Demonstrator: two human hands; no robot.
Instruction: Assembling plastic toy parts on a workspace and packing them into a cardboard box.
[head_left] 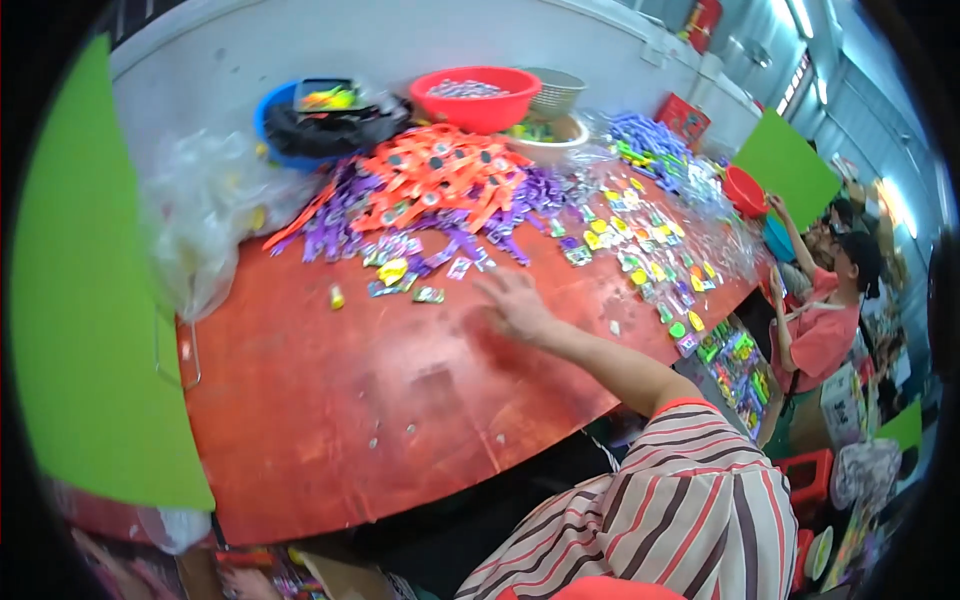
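My right hand (pixel 515 308) reaches over the red-covered table (pixel 330 420), its fingers spread and slightly blurred, with nothing seen in them. Just beyond and left of the fingertips lie a small white-and-purple packet (pixel 459 268) and a dark greenish packet (pixel 429 295). A yellow piece (pixel 392 271) rests among more small packets. Behind them rises a heap of flat orange plastic pieces (pixel 440 175), mixed at its foot with purple strap-like pieces (pixel 325 228). Off to the left, a small yellow piece (pixel 337 297) sits by itself. My left hand is out of view.
Along the wall stand a blue basin (pixel 268 130) with a black bag and a red basin (pixel 510 108). Scattered packets and yellow pieces (pixel 655 270) cover the table's right part. A green panel (pixel 90 280) borders the left. A co-worker (pixel 830 315) is at the right.
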